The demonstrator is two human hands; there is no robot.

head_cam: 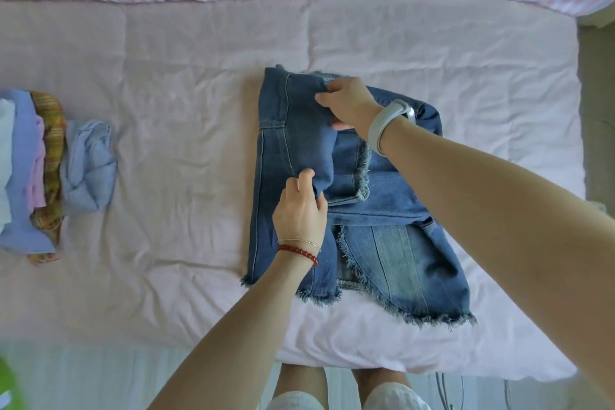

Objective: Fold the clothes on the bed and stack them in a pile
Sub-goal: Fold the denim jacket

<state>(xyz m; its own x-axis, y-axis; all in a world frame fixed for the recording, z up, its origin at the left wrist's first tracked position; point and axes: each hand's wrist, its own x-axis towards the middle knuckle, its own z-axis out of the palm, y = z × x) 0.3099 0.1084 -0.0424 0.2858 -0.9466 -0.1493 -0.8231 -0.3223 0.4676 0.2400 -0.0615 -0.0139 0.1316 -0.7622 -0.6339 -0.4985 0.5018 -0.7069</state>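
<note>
At nine o'clock we see a stack of folded clothes (25,163) with a crumpled blue top (89,165) just beside it. At centre, our left hand (301,213) and right hand (349,106) pinch the half-folded denim garment (382,210). Bare bed (183,176) lies between; the near edge sits at six o'clock.

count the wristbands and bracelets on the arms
3: a white wristband on the right wrist, a red bead bracelet and a thin chain bracelet on the left wrist.
</note>
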